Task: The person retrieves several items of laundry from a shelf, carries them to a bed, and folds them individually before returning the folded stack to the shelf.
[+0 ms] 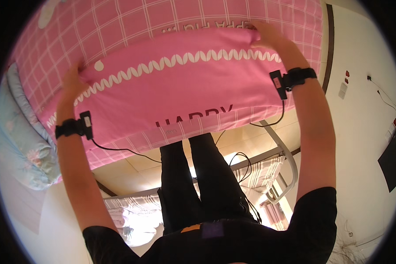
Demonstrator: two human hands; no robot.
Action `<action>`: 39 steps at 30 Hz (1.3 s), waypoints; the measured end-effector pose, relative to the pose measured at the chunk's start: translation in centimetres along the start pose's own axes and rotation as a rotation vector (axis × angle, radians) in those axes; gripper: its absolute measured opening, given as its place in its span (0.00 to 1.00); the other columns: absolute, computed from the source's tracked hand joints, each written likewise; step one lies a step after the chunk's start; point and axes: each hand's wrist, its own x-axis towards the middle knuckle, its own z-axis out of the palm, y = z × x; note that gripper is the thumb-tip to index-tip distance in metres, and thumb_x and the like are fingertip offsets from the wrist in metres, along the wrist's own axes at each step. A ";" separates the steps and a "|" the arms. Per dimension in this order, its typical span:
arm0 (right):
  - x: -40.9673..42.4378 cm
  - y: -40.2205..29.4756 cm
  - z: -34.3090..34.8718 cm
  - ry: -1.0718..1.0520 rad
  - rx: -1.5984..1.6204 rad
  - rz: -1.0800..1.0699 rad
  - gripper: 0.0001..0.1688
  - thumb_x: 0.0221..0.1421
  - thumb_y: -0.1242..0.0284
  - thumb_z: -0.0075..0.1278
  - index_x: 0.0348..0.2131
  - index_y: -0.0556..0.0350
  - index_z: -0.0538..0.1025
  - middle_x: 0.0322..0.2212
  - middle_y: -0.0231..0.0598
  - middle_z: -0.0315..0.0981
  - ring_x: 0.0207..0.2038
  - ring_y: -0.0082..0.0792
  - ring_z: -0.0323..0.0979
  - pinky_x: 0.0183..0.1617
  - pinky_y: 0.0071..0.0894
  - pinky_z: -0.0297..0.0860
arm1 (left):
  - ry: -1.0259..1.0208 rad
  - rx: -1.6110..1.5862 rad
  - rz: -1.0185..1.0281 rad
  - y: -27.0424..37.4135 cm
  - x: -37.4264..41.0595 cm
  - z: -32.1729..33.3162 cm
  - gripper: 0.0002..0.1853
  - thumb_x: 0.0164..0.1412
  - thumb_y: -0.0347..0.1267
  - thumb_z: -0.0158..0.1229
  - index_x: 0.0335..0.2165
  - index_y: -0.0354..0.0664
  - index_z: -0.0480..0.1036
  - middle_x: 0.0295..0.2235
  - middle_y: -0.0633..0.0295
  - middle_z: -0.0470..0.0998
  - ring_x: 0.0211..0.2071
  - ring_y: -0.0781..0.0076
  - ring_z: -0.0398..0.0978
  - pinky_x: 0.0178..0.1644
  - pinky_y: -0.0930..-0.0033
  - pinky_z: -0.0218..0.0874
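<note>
Before me lies a pink fabric cover [184,79] with a row of white leaf shapes and dark printed lettering, folded into a wide band on a bed. My left hand [74,82] grips the band's far edge at the left, thumb on the near side, fingers blurred. At the far right corner, my right hand [272,38] holds the same edge, its fingertips partly hidden by the fold. Pink checked fabric [145,16] with pale lettering spreads beyond the band, and a checked strip [191,127] shows along its near side.
A blue floral quilt or pillow [29,132] rests at the left. Black wrist straps carry small devices with trailing cables [125,150]. Behind my legs are a grey metal bed frame [288,165] and striped bedding [260,173]. A white wall [353,132] stands to the right.
</note>
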 end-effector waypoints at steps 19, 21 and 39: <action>-30.7 -1.2 -15.1 0.776 -0.085 0.081 0.12 0.37 0.83 0.52 0.28 0.53 0.73 0.26 0.36 0.67 0.29 0.39 0.69 0.31 0.33 0.66 | 0.557 -0.043 -0.084 -5.3 -29.4 -19.2 0.07 0.44 0.25 0.56 0.25 0.35 0.66 0.22 0.53 0.67 0.26 0.54 0.66 0.31 0.59 0.59; -32.0 -0.4 -13.8 0.871 -0.176 0.026 0.13 0.35 0.83 0.50 0.27 0.53 0.73 0.25 0.36 0.67 0.29 0.39 0.67 0.32 0.34 0.64 | 0.577 0.103 -0.040 -7.4 -31.6 -16.4 0.08 0.45 0.27 0.58 0.27 0.37 0.67 0.24 0.57 0.67 0.26 0.59 0.67 0.31 0.61 0.60; -26.7 9.6 20.7 0.790 0.687 0.670 0.30 0.49 0.60 0.53 0.48 0.58 0.67 0.46 0.53 0.63 0.48 0.50 0.63 0.51 0.43 0.61 | 0.229 -0.260 0.094 11.1 -25.2 10.8 0.30 0.48 0.23 0.53 0.52 0.40 0.59 0.51 0.46 0.61 0.54 0.46 0.56 0.56 0.54 0.50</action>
